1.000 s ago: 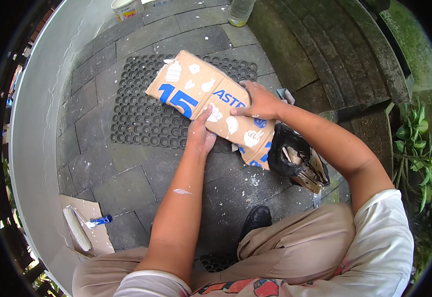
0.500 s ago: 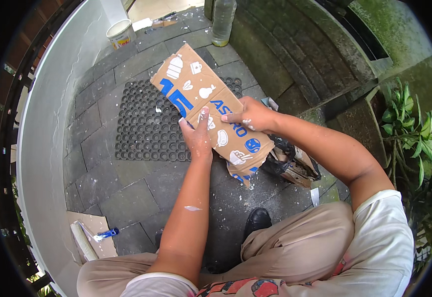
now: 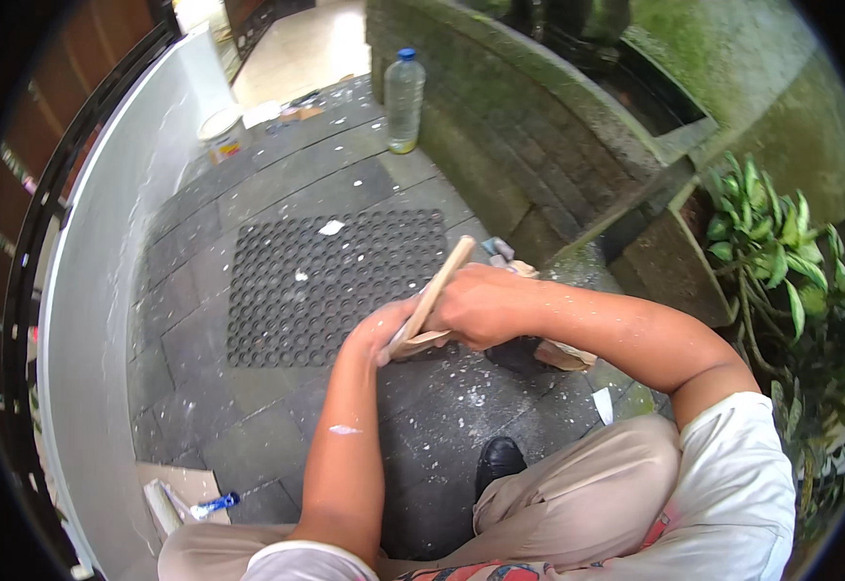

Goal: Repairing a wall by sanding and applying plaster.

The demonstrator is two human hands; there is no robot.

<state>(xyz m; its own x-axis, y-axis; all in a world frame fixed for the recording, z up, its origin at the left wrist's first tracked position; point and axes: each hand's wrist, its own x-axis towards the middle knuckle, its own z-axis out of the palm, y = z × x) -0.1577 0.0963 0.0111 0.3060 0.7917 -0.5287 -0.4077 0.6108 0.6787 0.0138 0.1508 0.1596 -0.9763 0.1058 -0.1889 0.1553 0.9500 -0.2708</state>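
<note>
A piece of brown cardboard (image 3: 456, 257) is between my hands, folded and seen nearly edge-on, so its printed face is turned out of sight. My left hand (image 3: 382, 327) grips its lower left end, with the fingers partly hidden behind it. On the other side, my right hand (image 3: 485, 306) is closed round the fold, knuckles up. Both hands are above the paving, beside the right edge of a black rubber mat (image 3: 316, 290). White paint specks mark my arms. Beneath my right forearm lie a dark plastic bag (image 3: 516, 358) and torn cardboard (image 3: 566, 356), partly covered by the arm.
A clear bottle with a blue cap (image 3: 404, 107) stands by the mossy stone planter (image 3: 539, 126). Farther left is a white bucket (image 3: 222, 134) near the low white wall (image 3: 93, 320). A paint roller (image 3: 161, 505) and a blue-handled tool (image 3: 214, 504) lie at lower left. Leafy plants (image 3: 766, 232) grow at right.
The cardboard has gone from flat with its print facing up to folded and edge-on. My right hand has moved lower and closed round it. The view has shifted toward the doorway.
</note>
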